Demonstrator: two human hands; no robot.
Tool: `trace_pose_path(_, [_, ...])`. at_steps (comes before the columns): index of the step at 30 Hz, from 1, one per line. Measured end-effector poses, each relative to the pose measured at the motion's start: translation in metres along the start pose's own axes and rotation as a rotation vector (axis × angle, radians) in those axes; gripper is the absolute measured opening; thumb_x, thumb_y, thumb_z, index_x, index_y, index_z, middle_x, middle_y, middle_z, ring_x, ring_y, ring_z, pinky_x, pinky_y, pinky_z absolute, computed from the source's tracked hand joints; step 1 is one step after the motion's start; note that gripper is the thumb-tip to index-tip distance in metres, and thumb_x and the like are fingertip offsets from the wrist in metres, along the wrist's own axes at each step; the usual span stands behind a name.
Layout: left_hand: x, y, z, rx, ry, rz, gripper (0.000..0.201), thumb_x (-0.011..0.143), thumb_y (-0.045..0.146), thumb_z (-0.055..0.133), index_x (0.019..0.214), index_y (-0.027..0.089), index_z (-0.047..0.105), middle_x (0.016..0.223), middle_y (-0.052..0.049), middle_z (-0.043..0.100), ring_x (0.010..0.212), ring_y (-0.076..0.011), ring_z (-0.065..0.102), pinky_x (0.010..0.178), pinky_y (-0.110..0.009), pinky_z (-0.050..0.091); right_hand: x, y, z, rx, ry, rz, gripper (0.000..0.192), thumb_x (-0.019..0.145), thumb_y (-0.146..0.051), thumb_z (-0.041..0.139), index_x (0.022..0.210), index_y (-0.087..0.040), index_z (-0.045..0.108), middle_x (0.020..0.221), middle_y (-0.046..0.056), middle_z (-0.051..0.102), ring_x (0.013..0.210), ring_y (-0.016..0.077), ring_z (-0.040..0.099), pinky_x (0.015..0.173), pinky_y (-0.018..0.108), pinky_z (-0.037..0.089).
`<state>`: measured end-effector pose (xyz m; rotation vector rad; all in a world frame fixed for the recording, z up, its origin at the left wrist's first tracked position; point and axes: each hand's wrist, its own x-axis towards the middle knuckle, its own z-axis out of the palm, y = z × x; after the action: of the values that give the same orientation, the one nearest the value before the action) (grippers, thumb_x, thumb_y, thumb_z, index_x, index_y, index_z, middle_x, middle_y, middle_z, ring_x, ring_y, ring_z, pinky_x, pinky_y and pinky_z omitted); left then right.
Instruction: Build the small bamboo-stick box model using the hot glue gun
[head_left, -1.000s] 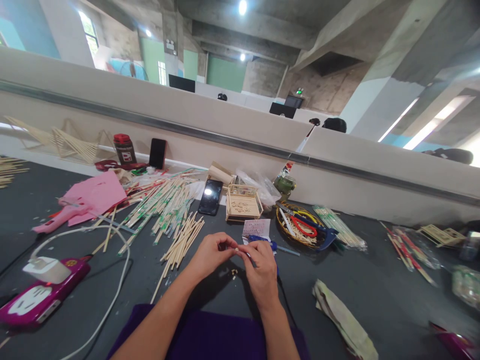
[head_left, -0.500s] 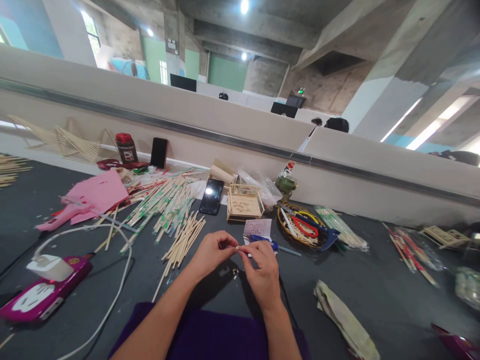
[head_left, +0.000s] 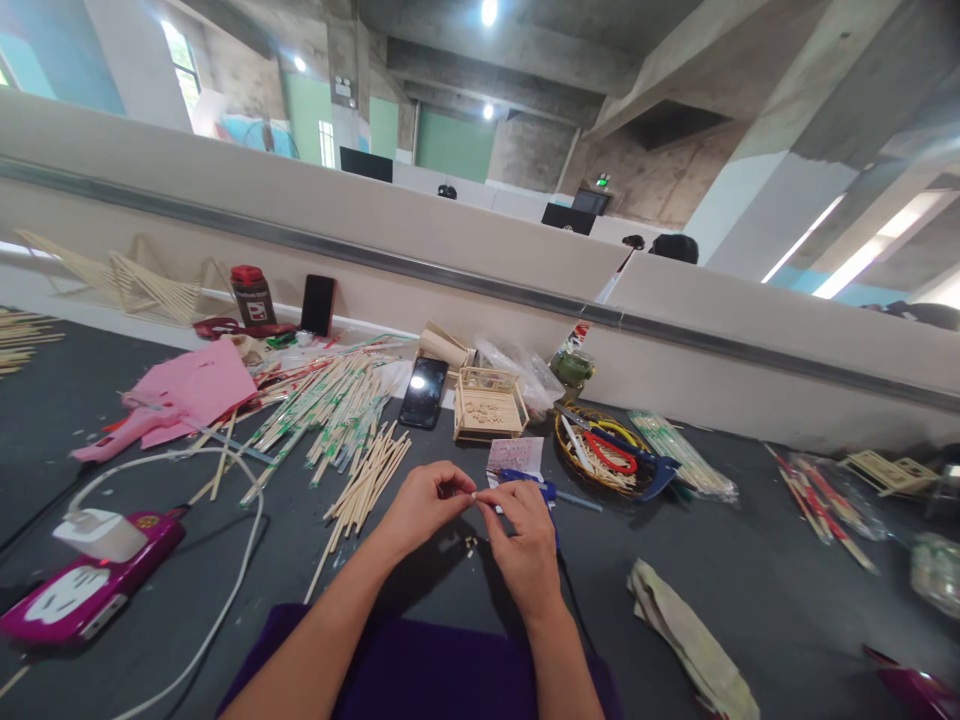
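The left hand and the right hand meet above the dark tabletop, fingertips drawn together and pinching one small pale wooden piece between them; the piece is too small to tell its shape. Both hands are curled, thumbs against forefingers, and nearly touch each other at the piece. Just below the piece, at 6 o'clock, a few tiny wooden bits lie on the tabletop.

At 10 o'clock from the left hand lies a loose pile of bare wooden sticks, and beyond it a wider heap of green-wrapped chopsticks. At 12 o'clock from the hands sits a small paper slip, with a blue-handled tool just beside the right hand's knuckles. Farther at 12 o'clock stand a little stick-built box and a black phone lying flat. At 1 o'clock a round basket holds red-handled scissors. At 9 o'clock, well apart, a white cable curves toward a magenta device. At 4 o'clock lies a folded paper bundle.
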<state>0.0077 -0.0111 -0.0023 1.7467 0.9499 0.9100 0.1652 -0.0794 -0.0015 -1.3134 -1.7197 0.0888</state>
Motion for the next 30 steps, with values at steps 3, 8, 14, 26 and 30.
trace_pose_path(3, [-0.0003, 0.0004, -0.0002, 0.003, -0.004, -0.002, 0.009, 0.074, 0.022, 0.064, 0.078, 0.016, 0.07, 0.072, -0.001, 0.066, 0.066, -0.0127, 0.055, 0.06, -0.023, 0.039, 0.0001, 0.0006, 0.0003, 0.004, 0.001, -0.005, 0.018, 0.087, -0.011, 0.059, 0.092, -0.024, 0.07, 0.085, 0.003, 0.062, 0.085, 0.0191, 0.056, 0.076, 0.032, 0.046])
trace_pose_path(8, [-0.0005, 0.0012, -0.001, 0.007, 0.0, 0.0, 0.01, 0.072, 0.021, 0.064, 0.078, 0.016, 0.071, 0.071, -0.001, 0.065, 0.065, -0.0124, 0.054, 0.059, -0.023, 0.038, 0.0003, -0.0002, -0.0003, -0.001, 0.005, -0.009, 0.017, 0.088, -0.012, 0.059, 0.093, -0.024, 0.07, 0.084, 0.003, 0.062, 0.084, 0.0191, 0.056, 0.075, 0.032, 0.046])
trace_pose_path(14, [-0.0002, 0.0007, -0.0008, 0.021, -0.002, 0.0, 0.01, 0.073, 0.022, 0.064, 0.078, 0.016, 0.071, 0.071, -0.001, 0.066, 0.066, -0.0128, 0.055, 0.06, -0.024, 0.039, 0.0009, -0.0026, -0.0009, 0.003, 0.002, -0.007, 0.017, 0.088, -0.013, 0.059, 0.093, -0.024, 0.07, 0.083, 0.003, 0.061, 0.083, 0.0189, 0.055, 0.074, 0.032, 0.046])
trace_pose_path(26, [0.0026, 0.0033, -0.0004, -0.107, 0.041, -0.075, 0.012, 0.068, 0.028, 0.07, 0.073, 0.017, 0.071, 0.067, -0.001, 0.067, 0.059, -0.0125, 0.054, 0.058, -0.024, 0.039, 0.0015, -0.0008, -0.0047, 0.068, 0.101, 0.023, 0.014, 0.091, -0.019, 0.058, 0.094, -0.023, 0.07, 0.084, 0.003, 0.063, 0.083, 0.0184, 0.056, 0.075, 0.033, 0.046])
trace_pose_path(30, [0.0009, 0.0092, -0.0023, -0.255, 0.051, -0.169, 0.018, 0.064, 0.031, 0.075, 0.075, 0.016, 0.072, 0.071, -0.002, 0.069, 0.064, -0.0135, 0.057, 0.061, -0.024, 0.041, 0.0013, -0.0014, -0.0048, 0.094, 0.11, 0.048, 0.013, 0.091, -0.019, 0.057, 0.094, -0.024, 0.07, 0.084, 0.003, 0.064, 0.084, 0.0184, 0.057, 0.076, 0.032, 0.046])
